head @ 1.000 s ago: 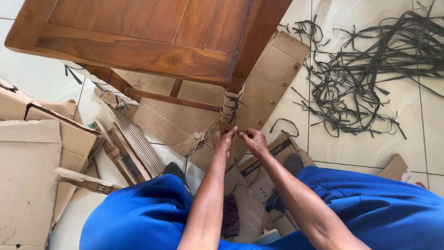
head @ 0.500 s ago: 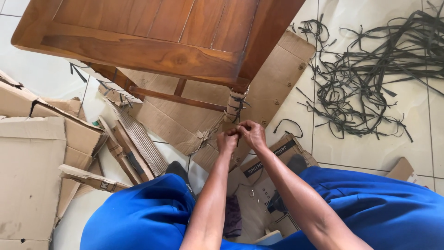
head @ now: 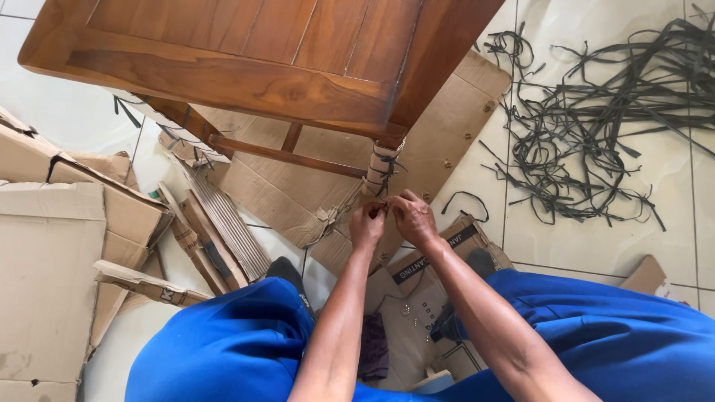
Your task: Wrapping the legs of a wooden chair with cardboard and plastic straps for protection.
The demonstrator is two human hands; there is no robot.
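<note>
Left hand point(head: 367, 223): you pinch the dark strap at the cardboard-wrapped leg point(head: 378, 173).
Right hand point(head: 412, 217): fingers closed on it too (close together, for purchase).
Table point(head: 246, 59): overhead, leg just beyond both hands.

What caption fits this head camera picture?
Both hands, left hand and right hand, work at the wrapped table leg above scattered cardboard.

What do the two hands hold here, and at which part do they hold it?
Both the left hand and the right hand pinch the cardboard wrapping at its lower end on the table leg; the exact grip under the fingers cannot be told.
</note>
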